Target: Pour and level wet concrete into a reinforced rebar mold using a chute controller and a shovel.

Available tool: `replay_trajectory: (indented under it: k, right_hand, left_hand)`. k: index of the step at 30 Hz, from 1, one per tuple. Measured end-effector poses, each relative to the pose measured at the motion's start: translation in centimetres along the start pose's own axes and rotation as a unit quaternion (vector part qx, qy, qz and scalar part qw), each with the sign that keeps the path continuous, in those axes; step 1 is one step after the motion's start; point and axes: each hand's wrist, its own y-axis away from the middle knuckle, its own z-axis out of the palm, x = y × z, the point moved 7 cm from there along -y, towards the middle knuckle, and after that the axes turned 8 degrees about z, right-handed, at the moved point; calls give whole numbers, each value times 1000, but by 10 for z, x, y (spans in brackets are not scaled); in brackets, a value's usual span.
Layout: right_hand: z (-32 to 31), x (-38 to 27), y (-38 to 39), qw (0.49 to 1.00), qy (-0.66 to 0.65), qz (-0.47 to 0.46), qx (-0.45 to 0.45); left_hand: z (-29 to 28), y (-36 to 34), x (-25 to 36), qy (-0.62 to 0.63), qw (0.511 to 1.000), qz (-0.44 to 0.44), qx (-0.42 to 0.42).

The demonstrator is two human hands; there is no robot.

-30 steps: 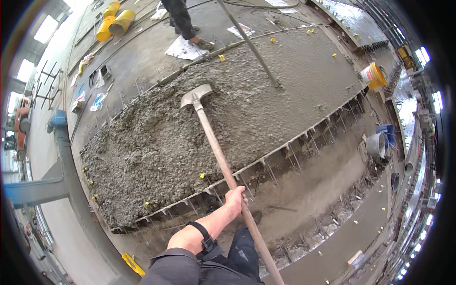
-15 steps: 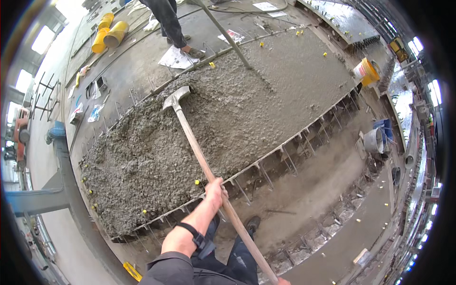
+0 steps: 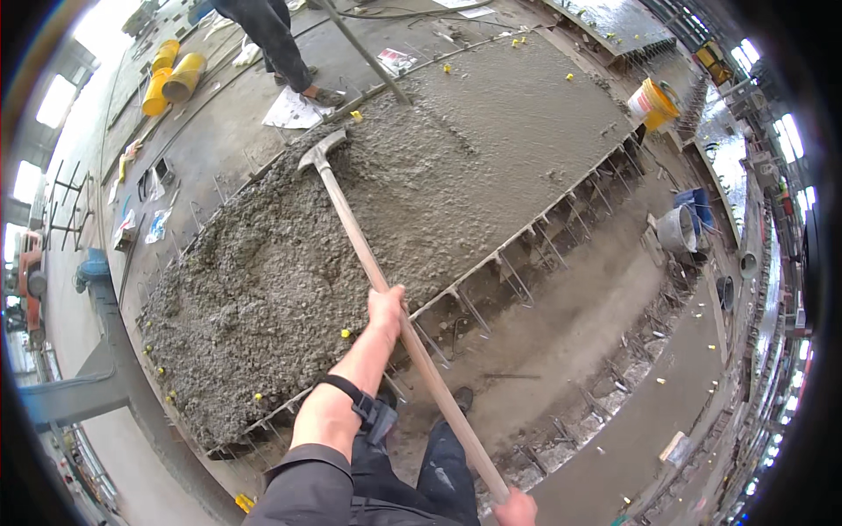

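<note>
My left hand (image 3: 386,309) is closed round the middle of the long wooden handle of a hoe (image 3: 358,237). Near the lower edge, my right hand (image 3: 516,508) grips the handle's end. The hoe's wide metal head (image 3: 323,151) rests at the surface of wet concrete (image 3: 263,272), close to the far side of the form; whether its blade sinks in is hidden. Lumpy, coarse concrete lies to the left, while a smoother grey surface (image 3: 517,114) stretches to the right. Several yellow caps (image 3: 346,333) stick up along the edges.
Across the form stands another person (image 3: 272,44), whose pole (image 3: 364,48) reaches the concrete. Metal bars (image 3: 517,279) jut from the near edge toward my legs. Buckets (image 3: 653,103) stand at right; yellow buckets (image 3: 184,77) lie at far left. A blue-grey steel beam (image 3: 79,394) is on the left.
My hands have pushed the hoe a little farther across the concrete, and my right hand shows more. The other person's pole has moved left and away. The view has shifted slightly.
</note>
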Motion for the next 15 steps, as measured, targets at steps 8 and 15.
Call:
replay_trajectory:
  k: [8,15]
  right_hand:
    - [79,155,3,998,-43,29,37]
    - [91,167,-4,997,-39,46,41]
  left_hand:
    - [23,160,-80,-16,995,-102,13]
    - [50,148,-111,-80,977,-196,12]
